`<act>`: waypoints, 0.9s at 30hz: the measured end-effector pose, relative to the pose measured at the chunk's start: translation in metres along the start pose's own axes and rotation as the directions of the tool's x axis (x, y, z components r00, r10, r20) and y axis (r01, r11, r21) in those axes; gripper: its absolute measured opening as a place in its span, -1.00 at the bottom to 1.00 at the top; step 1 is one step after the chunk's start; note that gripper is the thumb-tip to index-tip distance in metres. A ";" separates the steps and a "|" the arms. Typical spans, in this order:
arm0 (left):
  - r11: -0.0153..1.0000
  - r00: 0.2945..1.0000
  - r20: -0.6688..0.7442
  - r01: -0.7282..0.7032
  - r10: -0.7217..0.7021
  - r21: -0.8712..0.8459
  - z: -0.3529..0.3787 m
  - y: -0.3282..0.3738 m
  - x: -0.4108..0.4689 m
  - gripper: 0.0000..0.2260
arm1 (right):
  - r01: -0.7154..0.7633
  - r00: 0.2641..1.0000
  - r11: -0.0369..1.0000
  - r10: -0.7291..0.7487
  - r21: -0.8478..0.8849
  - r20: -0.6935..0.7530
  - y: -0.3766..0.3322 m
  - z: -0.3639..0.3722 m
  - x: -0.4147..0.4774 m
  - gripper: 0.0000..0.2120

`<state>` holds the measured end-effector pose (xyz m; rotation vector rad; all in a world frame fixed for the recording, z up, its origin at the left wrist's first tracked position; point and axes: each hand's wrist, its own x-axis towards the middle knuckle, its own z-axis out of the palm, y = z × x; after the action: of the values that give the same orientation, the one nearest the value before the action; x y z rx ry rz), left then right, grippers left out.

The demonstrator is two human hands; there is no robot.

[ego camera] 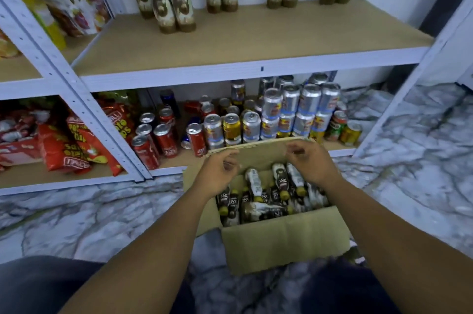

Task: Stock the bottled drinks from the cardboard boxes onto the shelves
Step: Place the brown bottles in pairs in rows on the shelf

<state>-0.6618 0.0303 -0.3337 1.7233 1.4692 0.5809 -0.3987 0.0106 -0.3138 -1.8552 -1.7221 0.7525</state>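
An open cardboard box (281,237) stands on the floor in front of the shelving. Several brown bottled drinks with yellow caps (263,211) lie jumbled inside it. My left hand (220,173) hovers over the box's far left corner, by the far flap, with loosely curled fingers and nothing in them. My right hand (309,162) hangs over the far right part of the box in the same way, just above the bottles. More of the same bottles (179,1) stand upright in pairs and a small cluster at the back of the wooden middle shelf (256,40).
Drink cans (294,114), some stacked two high, fill the bottom shelf behind the box. Red snack bags (64,144) sit in the bay to the left, past a white perforated upright (76,83). Marble floor (102,216) surrounds the box. My legs show at the bottom.
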 end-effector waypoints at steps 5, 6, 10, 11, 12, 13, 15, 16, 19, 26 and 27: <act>0.997 0.985 0.151 0.078 -0.078 0.005 0.038 -0.022 0.020 -0.61 | -0.090 0.995 0.994 0.088 0.054 0.050 0.047 0.019 0.000 -0.69; 0.996 0.980 0.178 0.085 -0.086 0.011 0.046 -0.026 0.026 -0.59 | -0.109 0.992 0.992 0.105 0.061 0.070 0.053 0.023 0.001 -0.67; 0.995 0.972 0.216 0.078 -0.090 0.061 0.071 -0.044 0.047 -0.55 | -0.120 0.984 0.993 0.117 0.017 0.133 0.082 0.037 0.011 -0.63; 0.995 0.973 0.217 0.066 -0.082 0.079 0.076 -0.049 0.052 -0.52 | -0.113 0.983 0.994 0.112 0.000 0.143 0.088 0.041 0.014 -0.62; 0.993 0.974 0.216 0.051 -0.073 0.102 0.080 -0.055 0.056 -0.50 | -0.107 0.982 0.994 0.107 -0.011 0.158 0.094 0.045 0.017 -0.61; 0.991 0.973 0.223 0.036 -0.064 0.126 0.085 -0.061 0.060 -0.48 | -0.101 0.979 0.995 0.102 -0.015 0.176 0.100 0.049 0.021 -0.61; 0.986 0.967 0.251 0.005 -0.048 0.166 0.094 -0.073 0.068 -0.45 | -0.093 0.970 0.996 0.094 -0.016 0.225 0.112 0.060 0.029 -0.59; 0.984 0.962 0.270 -0.002 -0.048 0.180 0.099 -0.079 0.072 -0.43 | -0.090 0.963 0.996 0.092 -0.019 0.253 0.118 0.064 0.033 -0.57; 0.977 0.946 0.320 -0.021 -0.050 0.212 0.110 -0.093 0.080 -0.36 | -0.065 0.940 0.996 0.081 -0.059 0.332 0.131 0.075 0.046 -0.46; 0.968 0.937 0.347 -0.056 -0.033 0.243 0.125 -0.117 0.091 -0.19 | 0.004 0.913 0.989 0.056 -0.146 0.404 0.156 0.094 0.067 -0.30; 0.971 0.933 0.359 -0.052 -0.037 0.235 0.125 -0.118 0.092 -0.15 | 0.010 0.908 0.989 0.053 -0.149 0.416 0.158 0.096 0.067 -0.29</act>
<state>-0.6172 0.0882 -0.5149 1.9022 1.3061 0.0759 -0.3467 0.0641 -0.4960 -1.9127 -2.0715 1.1278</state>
